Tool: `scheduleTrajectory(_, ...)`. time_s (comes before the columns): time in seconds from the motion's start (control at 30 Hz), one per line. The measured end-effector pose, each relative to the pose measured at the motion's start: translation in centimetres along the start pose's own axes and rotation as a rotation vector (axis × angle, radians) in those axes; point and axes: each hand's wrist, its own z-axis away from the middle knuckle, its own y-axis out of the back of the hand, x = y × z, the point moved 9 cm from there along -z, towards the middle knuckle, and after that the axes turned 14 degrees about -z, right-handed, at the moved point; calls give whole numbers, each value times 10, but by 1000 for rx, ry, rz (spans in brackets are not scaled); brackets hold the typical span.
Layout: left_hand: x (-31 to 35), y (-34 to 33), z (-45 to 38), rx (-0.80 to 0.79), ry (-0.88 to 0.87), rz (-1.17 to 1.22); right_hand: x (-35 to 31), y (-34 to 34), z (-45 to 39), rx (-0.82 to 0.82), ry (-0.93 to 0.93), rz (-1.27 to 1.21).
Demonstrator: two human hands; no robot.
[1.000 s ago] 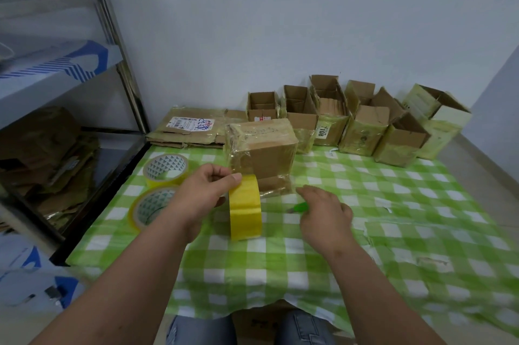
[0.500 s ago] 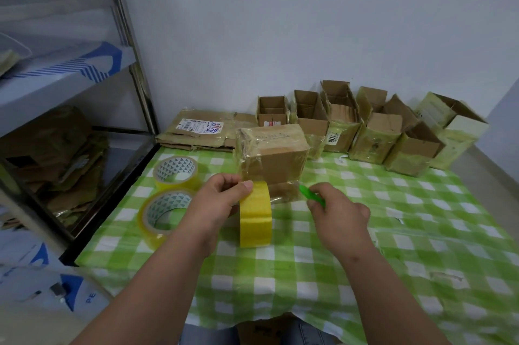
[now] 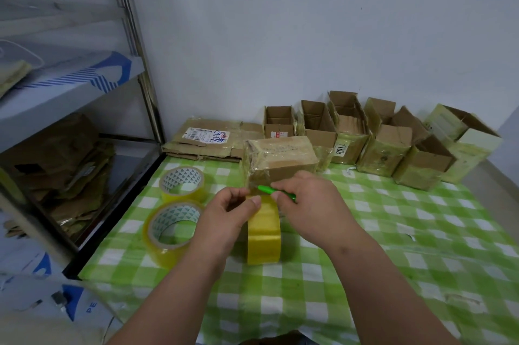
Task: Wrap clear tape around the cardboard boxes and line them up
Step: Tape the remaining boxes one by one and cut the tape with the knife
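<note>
Hands meet just in front of the wrapped box. Our left hand grips the tape roll, which stands on edge on the tabletop, thumb on top of the roll and fingers curled round its far side. Our right hand is curled round a green cutter, and its tip lies at the top of the roll, between roll and box. We cannot see the tape strip itself clearly, but it seems to run from the roll to the lower front of the box.

We judge that the step in hand is cutting the tape free. To do it well, we should keep the strip tight with the left hand, so that the blade bites and the tape does not fold onto itself. The cut should go straight across, close to the box, and away from the left thumb, which is very near the tip. Then we should press the loose end flat on the box.

Behind the box, six more boxes stand in a row by the wall, tops open; the wrapped one is not yet in line with them. Two spare rolls lie flat to the left, and flattened cardboard lies at the back left.
</note>
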Motion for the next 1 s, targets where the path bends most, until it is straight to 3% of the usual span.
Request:
scheduleTrajectory(0.77, 0, -4, -6, 8, -5, -10, -23, -13, -19, -31, 20, 313)
scheduleTrajectory(1.0, 3, -1, -4, -3, -6, -14, -11, -7, -19, -28, -20, 277)
